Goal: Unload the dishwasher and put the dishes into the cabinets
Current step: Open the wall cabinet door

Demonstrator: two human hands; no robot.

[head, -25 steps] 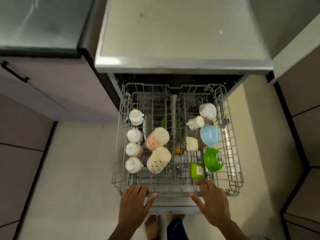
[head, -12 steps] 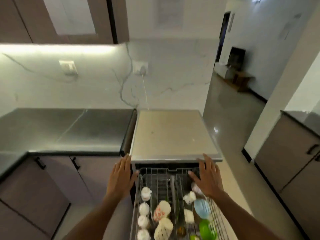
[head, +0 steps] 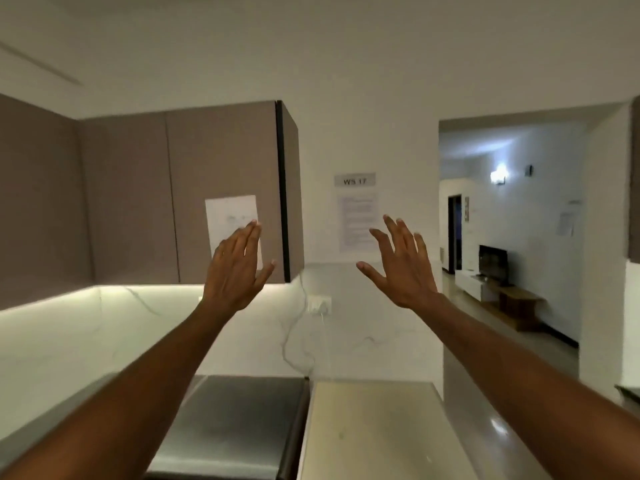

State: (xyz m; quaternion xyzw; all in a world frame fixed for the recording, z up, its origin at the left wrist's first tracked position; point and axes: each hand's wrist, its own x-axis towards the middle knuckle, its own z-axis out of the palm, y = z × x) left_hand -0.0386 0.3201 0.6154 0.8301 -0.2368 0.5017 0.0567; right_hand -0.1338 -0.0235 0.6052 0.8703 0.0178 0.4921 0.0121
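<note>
Two empty hands, left hand (head: 235, 271) and right hand (head: 401, 268), fingers straight, before flat matte cabinet (head: 221, 161).

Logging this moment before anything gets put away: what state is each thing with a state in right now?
Left hand: open, fingers straight, holding nothing.
Right hand: open, fingers spread, holding nothing.
Wall cabinet: doors closed, paper sheet stuck on.
Under-cabinet light: on.
Television: screen dark.
</note>
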